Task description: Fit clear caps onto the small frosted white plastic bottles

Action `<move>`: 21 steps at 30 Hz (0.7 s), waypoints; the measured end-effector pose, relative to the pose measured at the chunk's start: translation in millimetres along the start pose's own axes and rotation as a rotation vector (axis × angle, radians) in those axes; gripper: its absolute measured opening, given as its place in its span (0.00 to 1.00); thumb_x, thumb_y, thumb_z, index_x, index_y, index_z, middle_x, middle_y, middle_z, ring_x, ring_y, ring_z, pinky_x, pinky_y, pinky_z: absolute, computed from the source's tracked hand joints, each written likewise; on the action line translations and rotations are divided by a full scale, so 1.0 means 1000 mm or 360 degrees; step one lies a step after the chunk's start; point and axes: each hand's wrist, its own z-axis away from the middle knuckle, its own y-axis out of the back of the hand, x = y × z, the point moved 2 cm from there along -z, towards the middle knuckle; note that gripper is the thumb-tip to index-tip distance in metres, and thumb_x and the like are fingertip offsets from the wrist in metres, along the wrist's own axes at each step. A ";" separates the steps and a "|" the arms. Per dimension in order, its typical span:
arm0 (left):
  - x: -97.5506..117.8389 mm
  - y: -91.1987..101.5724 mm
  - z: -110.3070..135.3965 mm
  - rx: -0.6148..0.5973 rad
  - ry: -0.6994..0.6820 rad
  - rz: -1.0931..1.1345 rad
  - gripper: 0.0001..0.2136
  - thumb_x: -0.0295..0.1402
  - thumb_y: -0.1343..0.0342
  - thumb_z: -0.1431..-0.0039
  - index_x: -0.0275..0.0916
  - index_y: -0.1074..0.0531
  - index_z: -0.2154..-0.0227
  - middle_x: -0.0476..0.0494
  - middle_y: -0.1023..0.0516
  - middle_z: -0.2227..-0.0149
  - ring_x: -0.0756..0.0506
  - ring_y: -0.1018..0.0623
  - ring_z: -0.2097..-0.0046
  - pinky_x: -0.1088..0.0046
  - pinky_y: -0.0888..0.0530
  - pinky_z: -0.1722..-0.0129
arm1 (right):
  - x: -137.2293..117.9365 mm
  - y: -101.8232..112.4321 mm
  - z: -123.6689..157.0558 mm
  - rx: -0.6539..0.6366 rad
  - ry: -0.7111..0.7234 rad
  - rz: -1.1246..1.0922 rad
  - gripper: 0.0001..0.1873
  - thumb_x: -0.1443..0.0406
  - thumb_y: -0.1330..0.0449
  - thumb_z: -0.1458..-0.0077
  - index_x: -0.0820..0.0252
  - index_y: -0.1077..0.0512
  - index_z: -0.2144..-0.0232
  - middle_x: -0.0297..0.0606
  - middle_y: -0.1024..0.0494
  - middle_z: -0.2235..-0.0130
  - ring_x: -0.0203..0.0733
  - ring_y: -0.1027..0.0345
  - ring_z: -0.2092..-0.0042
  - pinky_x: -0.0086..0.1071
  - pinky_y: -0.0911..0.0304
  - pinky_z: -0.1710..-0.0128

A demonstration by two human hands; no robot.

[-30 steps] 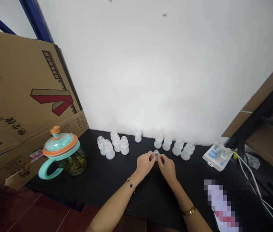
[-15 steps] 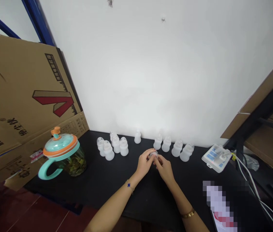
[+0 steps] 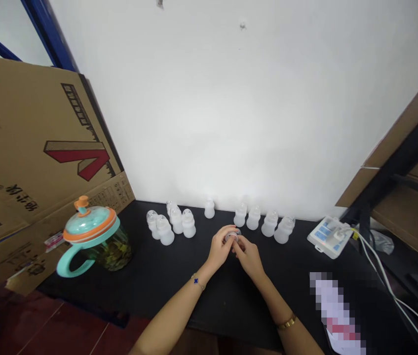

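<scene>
Between my left hand (image 3: 220, 249) and my right hand (image 3: 247, 258), a small clear round plastic part (image 3: 232, 236) is held by the fingertips of both. It looks like a bottle collar or cap, but my fingers hide much of it. Behind my hands stands a row of frosted white baby bottles (image 3: 264, 220), teats upward and apart from my fingers. A tighter cluster of the same bottles (image 3: 170, 225) stands to the left, with a single bottle (image 3: 209, 209) between the groups.
The black tabletop (image 3: 227, 305) meets a white wall behind. At left stand a glass jar with teal-and-orange lid and handle (image 3: 95, 236) and leaning cardboard (image 3: 27, 148). At right are a white electrical device (image 3: 329, 236), white cables (image 3: 382, 276) and a pixelated blurred object (image 3: 336, 310).
My hands have shifted slightly left with the clear part, which now appears flatter between my fingers. The whole scene has shifted slightly in view.
</scene>
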 end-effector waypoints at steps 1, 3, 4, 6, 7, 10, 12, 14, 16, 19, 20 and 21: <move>0.000 0.000 0.000 -0.0009 0.0014 -0.0009 0.12 0.34 0.49 0.35 0.41 0.21 0.56 0.40 0.24 0.46 0.44 0.22 0.54 0.71 0.24 0.61 | 0.000 0.000 0.000 0.0000 -0.0008 0.0001 0.18 0.52 0.48 0.37 0.54 0.24 0.60 0.35 0.20 0.71 0.43 0.25 0.70 0.30 0.35 0.71; 0.000 0.000 0.000 -0.0022 0.0024 -0.0018 0.12 0.35 0.50 0.34 0.40 0.21 0.58 0.40 0.24 0.46 0.44 0.22 0.56 0.72 0.24 0.62 | -0.001 0.001 0.000 -0.0008 -0.0020 -0.0040 0.18 0.51 0.47 0.38 0.54 0.24 0.60 0.35 0.20 0.71 0.43 0.25 0.70 0.30 0.34 0.71; 0.000 0.000 0.000 -0.0025 0.0016 -0.0009 0.12 0.36 0.50 0.34 0.40 0.21 0.59 0.39 0.24 0.46 0.45 0.22 0.57 0.72 0.24 0.63 | 0.000 0.000 0.000 -0.0015 -0.0029 -0.0089 0.19 0.51 0.47 0.38 0.55 0.23 0.60 0.36 0.20 0.71 0.42 0.26 0.70 0.30 0.34 0.72; 0.000 0.001 0.000 -0.0024 -0.0005 0.0025 0.12 0.36 0.50 0.34 0.40 0.21 0.60 0.40 0.25 0.47 0.46 0.22 0.59 0.72 0.23 0.63 | 0.002 0.000 -0.003 -0.0036 -0.0074 -0.0231 0.20 0.50 0.46 0.39 0.57 0.23 0.59 0.36 0.21 0.71 0.41 0.28 0.72 0.29 0.35 0.75; 0.000 0.001 -0.001 -0.0019 -0.0007 0.0038 0.12 0.36 0.50 0.34 0.40 0.22 0.61 0.40 0.26 0.47 0.47 0.23 0.61 0.73 0.23 0.64 | 0.004 0.000 -0.004 -0.0044 -0.0116 -0.0311 0.22 0.49 0.45 0.41 0.57 0.23 0.59 0.36 0.21 0.70 0.39 0.29 0.74 0.28 0.36 0.78; -0.001 0.001 -0.001 -0.0017 0.0043 0.0080 0.13 0.39 0.50 0.34 0.39 0.22 0.60 0.40 0.28 0.48 0.52 0.26 0.70 0.74 0.24 0.70 | 0.009 -0.001 -0.009 -0.0101 -0.0284 -0.0583 0.23 0.48 0.40 0.46 0.59 0.23 0.59 0.37 0.21 0.69 0.36 0.32 0.78 0.25 0.42 0.84; -0.001 0.001 -0.001 -0.0030 0.0080 0.0128 0.13 0.39 0.50 0.34 0.39 0.23 0.60 0.40 0.30 0.47 0.54 0.28 0.72 0.75 0.25 0.73 | 0.010 -0.002 -0.010 -0.0163 -0.0449 -0.0795 0.23 0.49 0.37 0.49 0.59 0.23 0.58 0.37 0.22 0.69 0.36 0.30 0.77 0.24 0.41 0.84; -0.002 0.000 0.000 -0.0039 0.0091 0.0169 0.12 0.38 0.49 0.35 0.39 0.23 0.60 0.40 0.31 0.46 0.54 0.28 0.71 0.75 0.25 0.73 | 0.011 -0.002 -0.010 -0.0211 -0.0586 -0.0978 0.22 0.50 0.36 0.49 0.59 0.23 0.58 0.38 0.22 0.68 0.37 0.28 0.75 0.25 0.39 0.83; -0.004 -0.001 0.000 -0.0035 0.0082 0.0194 0.12 0.37 0.50 0.34 0.40 0.23 0.59 0.41 0.31 0.46 0.53 0.27 0.70 0.75 0.25 0.72 | 0.010 -0.002 -0.009 -0.0232 -0.0653 -0.1086 0.20 0.51 0.35 0.49 0.59 0.22 0.59 0.38 0.22 0.67 0.36 0.28 0.75 0.24 0.39 0.83; -0.006 -0.001 0.000 -0.0032 0.0068 0.0203 0.14 0.38 0.52 0.33 0.40 0.22 0.59 0.41 0.31 0.47 0.51 0.26 0.68 0.76 0.26 0.73 | 0.010 -0.002 -0.007 -0.0233 -0.0703 -0.1154 0.19 0.53 0.33 0.50 0.59 0.22 0.60 0.37 0.22 0.67 0.34 0.29 0.76 0.23 0.41 0.84; -0.007 -0.001 0.000 -0.0032 0.0067 0.0195 0.14 0.39 0.52 0.33 0.40 0.22 0.60 0.41 0.31 0.47 0.51 0.26 0.68 0.76 0.27 0.74 | 0.010 -0.002 -0.007 -0.0244 -0.0719 -0.1174 0.19 0.53 0.32 0.51 0.59 0.22 0.60 0.36 0.23 0.67 0.34 0.29 0.76 0.23 0.41 0.84; -0.007 -0.001 -0.001 -0.0035 0.0067 0.0180 0.14 0.39 0.52 0.33 0.40 0.23 0.61 0.41 0.31 0.47 0.51 0.26 0.67 0.75 0.27 0.74 | 0.010 -0.002 -0.007 -0.0262 -0.0732 -0.1200 0.20 0.54 0.31 0.52 0.58 0.22 0.60 0.36 0.23 0.67 0.34 0.29 0.75 0.23 0.41 0.84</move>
